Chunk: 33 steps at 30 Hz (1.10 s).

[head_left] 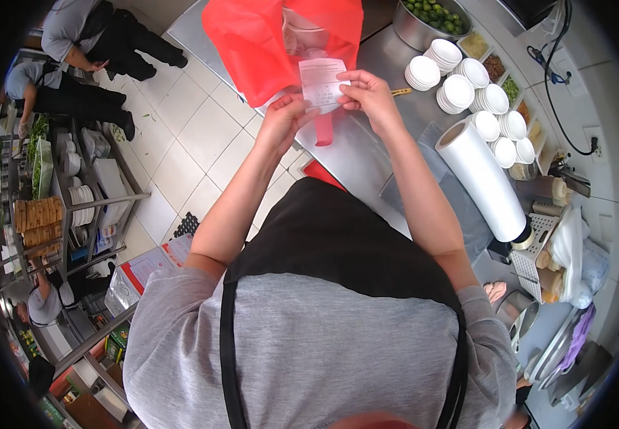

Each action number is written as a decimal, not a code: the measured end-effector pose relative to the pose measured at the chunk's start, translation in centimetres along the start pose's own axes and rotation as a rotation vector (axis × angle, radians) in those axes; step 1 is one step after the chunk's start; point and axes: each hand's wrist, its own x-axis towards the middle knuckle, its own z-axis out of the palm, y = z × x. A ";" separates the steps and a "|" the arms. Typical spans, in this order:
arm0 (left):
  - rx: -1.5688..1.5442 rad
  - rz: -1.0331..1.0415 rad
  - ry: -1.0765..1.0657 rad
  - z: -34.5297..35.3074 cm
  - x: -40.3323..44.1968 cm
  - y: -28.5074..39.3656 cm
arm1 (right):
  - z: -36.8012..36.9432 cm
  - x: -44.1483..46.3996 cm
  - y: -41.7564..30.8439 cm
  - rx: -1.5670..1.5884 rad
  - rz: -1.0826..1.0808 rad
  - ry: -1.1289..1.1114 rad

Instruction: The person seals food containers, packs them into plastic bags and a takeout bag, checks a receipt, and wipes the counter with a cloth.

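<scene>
A printed paper receipt [321, 80] is held up between my two hands over the near edge of the steel counter [367, 161]. My left hand [286, 118] pinches its lower left corner, and my right hand [368, 96] grips its right side. Just behind the receipt stands a red plastic bag [249, 50], its mouth gaping, with wrapped pale containers [306, 36] inside. A red strip of the bag hangs below the receipt. Right of my right hand lies a thin yellow item [401, 91], partly hidden.
Stacks of white lidded cups [458, 93], a steel pot of limes [434, 18] and a large roll of plastic film [481, 179] occupy the counter's right side. Food trays line the wall. At left, shelving [102, 207] holds plates; several people stand beyond the tiled floor [188, 143].
</scene>
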 end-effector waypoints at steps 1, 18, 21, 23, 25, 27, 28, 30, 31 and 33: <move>0.004 0.003 0.005 0.0 0.0 0.0 | 0.0 0.0 0.1 0.004 0.001 -0.003; 0.025 0.065 -0.011 0.2 0.7 0.3 | -0.2 0.2 0.7 -0.016 0.021 0.006; 0.022 0.073 -0.006 0.3 0.9 0.3 | -0.2 0.2 0.6 -0.012 0.029 0.004; -0.036 0.043 -0.027 0.4 0.8 0.5 | -0.2 0.1 0.4 -0.010 0.033 0.003; -0.012 0.042 -0.023 0.4 0.9 0.5 | -0.2 0.2 0.3 -0.023 0.037 0.014; 0.012 0.041 -0.017 0.3 0.5 0.4 | -0.4 0.3 0.5 -0.028 0.023 0.014; 0.123 0.048 0.015 0.2 0.1 0.5 | -0.5 0.3 0.4 -0.034 0.012 0.013; 0.235 0.063 0.046 -0.6 -0.8 0.3 | -0.7 0.1 0.2 -0.054 -0.001 0.026; 0.462 0.142 0.087 -1.5 -1.1 -0.1 | -0.9 0.2 0.0 -0.073 -0.007 0.041; 0.935 0.401 0.210 -0.9 -3.5 0.0 | -2.0 1.0 0.4 -0.236 -0.033 0.074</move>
